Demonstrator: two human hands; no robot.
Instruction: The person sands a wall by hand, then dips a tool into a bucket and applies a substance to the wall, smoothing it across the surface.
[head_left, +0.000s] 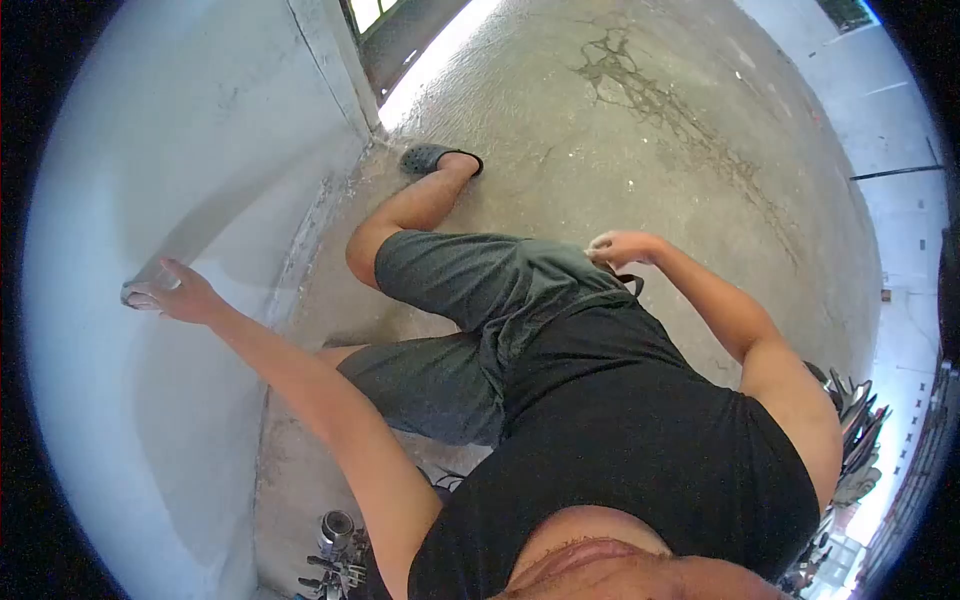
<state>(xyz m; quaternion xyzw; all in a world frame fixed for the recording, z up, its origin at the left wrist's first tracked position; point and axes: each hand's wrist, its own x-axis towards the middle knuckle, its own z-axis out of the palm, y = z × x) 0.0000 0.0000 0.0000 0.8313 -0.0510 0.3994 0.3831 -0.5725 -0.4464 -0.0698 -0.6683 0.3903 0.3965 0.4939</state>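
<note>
My left hand [180, 295] reaches out to the pale wall [90, 400]. Its fingers are curled round a small greyish thing [128, 293] pressed at the wall, and its thumb sticks up; the thing's kind does not show. Close to the hip, my right hand [622, 248] has its fingers bent in at the grey shorts [450, 275]. Its fingertips look whitish, and whatever they may hold is hidden. Beside that hand a dark strap loop [637, 284] shows at the waist.
Cracks [640, 90] run across the concrete floor [540, 190]. A doorway [430, 50] stands at the wall's far end. Metal tools [335, 555] lie by the wall at the lower left. More tools [860, 420] are heaped at the right.
</note>
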